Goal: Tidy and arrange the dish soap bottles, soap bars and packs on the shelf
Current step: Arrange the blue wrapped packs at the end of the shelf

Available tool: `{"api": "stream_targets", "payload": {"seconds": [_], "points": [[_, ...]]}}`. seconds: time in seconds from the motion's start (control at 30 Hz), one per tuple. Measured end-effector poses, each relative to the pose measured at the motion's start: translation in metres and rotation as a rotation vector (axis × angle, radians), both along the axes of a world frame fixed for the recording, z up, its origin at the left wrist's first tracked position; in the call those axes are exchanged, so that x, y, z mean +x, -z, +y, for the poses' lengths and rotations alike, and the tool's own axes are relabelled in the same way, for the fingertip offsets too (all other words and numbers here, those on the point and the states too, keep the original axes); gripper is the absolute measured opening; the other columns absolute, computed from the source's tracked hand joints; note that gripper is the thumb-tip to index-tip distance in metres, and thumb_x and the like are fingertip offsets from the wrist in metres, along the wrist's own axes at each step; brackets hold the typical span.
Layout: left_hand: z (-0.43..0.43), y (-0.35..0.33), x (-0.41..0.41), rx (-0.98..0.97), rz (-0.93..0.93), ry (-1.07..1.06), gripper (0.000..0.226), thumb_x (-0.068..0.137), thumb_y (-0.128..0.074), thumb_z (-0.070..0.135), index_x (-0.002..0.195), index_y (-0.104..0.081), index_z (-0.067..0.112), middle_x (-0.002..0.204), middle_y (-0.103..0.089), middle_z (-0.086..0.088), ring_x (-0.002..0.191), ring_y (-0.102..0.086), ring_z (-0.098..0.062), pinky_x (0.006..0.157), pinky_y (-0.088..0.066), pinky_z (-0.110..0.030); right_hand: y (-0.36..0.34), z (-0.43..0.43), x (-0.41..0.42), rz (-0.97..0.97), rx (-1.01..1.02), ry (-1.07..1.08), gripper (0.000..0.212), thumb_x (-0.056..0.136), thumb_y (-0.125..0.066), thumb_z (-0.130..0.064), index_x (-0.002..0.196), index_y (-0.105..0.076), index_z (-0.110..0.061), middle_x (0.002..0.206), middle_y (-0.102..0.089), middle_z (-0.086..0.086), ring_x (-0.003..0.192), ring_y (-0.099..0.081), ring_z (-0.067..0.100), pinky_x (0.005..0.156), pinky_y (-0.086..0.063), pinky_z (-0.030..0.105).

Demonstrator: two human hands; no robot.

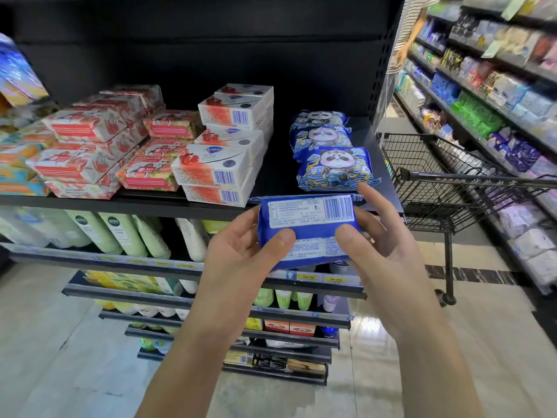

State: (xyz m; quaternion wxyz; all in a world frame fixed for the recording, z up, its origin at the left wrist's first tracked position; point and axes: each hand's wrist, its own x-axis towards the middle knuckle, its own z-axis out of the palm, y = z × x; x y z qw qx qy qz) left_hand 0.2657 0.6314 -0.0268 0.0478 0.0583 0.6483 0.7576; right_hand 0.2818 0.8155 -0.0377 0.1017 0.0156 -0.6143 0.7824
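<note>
Both hands hold a blue soap pack (310, 218) in front of the top shelf edge (150, 203), its barcode side facing me. My left hand (241, 260) grips its left end with the thumb on the face. My right hand (379, 242) grips the right end, fingers behind it. On the shelf just beyond stands a row of blue panda packs (334, 167). White soap boxes (223, 164) are stacked to their left. Red-patterned wrapped soap bars (90, 146) are stacked further left.
Green and white bottles (120, 233) fill the shelf below, with more shelves under it. A black shopping cart (446, 182) stands to the right in the aisle. A person (407, 34) stands at the far shelving on the right.
</note>
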Motion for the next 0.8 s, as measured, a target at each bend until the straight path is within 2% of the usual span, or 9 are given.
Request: {"api": "stream_targets", "payload": {"seconds": [0.1,0.17,0.27,0.5,0.63,0.73,0.8], "points": [[0.000,0.003,0.000,-0.006,0.031,0.000,0.059,0.080,-0.074,0.020,0.137,-0.060,0.015,0.125,-0.073,-0.002,0.120,-0.068,-0.022,0.107,-0.051,-0.043,-0.003,-0.004,0.001,-0.042,0.075,-0.025,0.062,0.082,-0.083,-0.035,0.138,-0.057,-0.027,0.118,-0.076,-0.006,0.108,-0.072,0.014,0.084,-0.057,0.024],[0.000,0.003,0.001,-0.003,0.041,0.002,0.059,0.081,-0.073,0.017,0.137,-0.059,0.016,0.125,-0.074,-0.001,0.120,-0.068,-0.021,0.106,-0.052,-0.041,-0.006,-0.006,0.003,-0.062,0.103,-0.063,0.051,0.081,-0.076,-0.036,0.129,-0.064,-0.022,0.113,-0.077,-0.006,0.105,-0.074,0.014,0.087,-0.058,0.024],[0.000,0.004,0.004,0.002,0.056,0.005,0.055,0.079,-0.072,0.016,0.133,-0.061,0.020,0.122,-0.075,0.001,0.116,-0.070,-0.017,0.100,-0.055,-0.031,-0.006,-0.006,0.004,-0.073,0.105,-0.069,0.044,0.082,-0.072,-0.031,0.124,-0.068,-0.019,0.111,-0.078,-0.003,0.103,-0.075,0.016,0.090,-0.059,0.028],[-0.001,0.003,0.007,0.017,0.065,0.027,0.058,0.079,-0.073,0.016,0.135,-0.058,0.019,0.124,-0.074,0.001,0.118,-0.068,-0.016,0.101,-0.054,-0.028,-0.005,-0.004,0.006,-0.060,0.062,-0.049,0.044,0.078,-0.075,-0.020,0.121,-0.068,-0.013,0.108,-0.079,0.001,0.100,-0.076,0.019,0.083,-0.061,0.027],[-0.003,0.002,0.009,-0.001,0.065,0.063,0.053,0.086,-0.077,0.014,0.136,-0.058,0.016,0.127,-0.073,0.000,0.121,-0.067,-0.017,0.101,-0.053,-0.027,-0.002,-0.001,0.007,-0.028,0.022,-0.068,0.047,0.075,-0.076,-0.015,0.121,-0.066,-0.011,0.109,-0.079,0.002,0.102,-0.075,0.020,0.083,-0.060,0.028],[-0.004,0.001,0.012,-0.062,0.046,0.049,0.050,0.086,-0.081,0.021,0.132,-0.060,0.018,0.125,-0.073,0.002,0.119,-0.067,-0.017,0.095,-0.055,-0.024,-0.001,0.003,0.008,-0.002,0.039,-0.066,0.053,0.071,-0.080,-0.013,0.121,-0.065,-0.011,0.111,-0.078,0.005,0.104,-0.075,0.025,0.090,-0.061,0.040],[-0.004,-0.001,0.014,-0.117,0.017,0.039,0.043,0.086,-0.079,0.042,0.123,-0.066,0.023,0.120,-0.074,0.003,0.117,-0.068,-0.017,0.095,-0.055,-0.027,-0.001,0.006,0.008,0.021,0.074,-0.053,0.056,0.067,-0.083,-0.012,0.120,-0.064,-0.012,0.111,-0.077,0.007,0.103,-0.074,0.029,0.092,-0.058,0.056]]}}
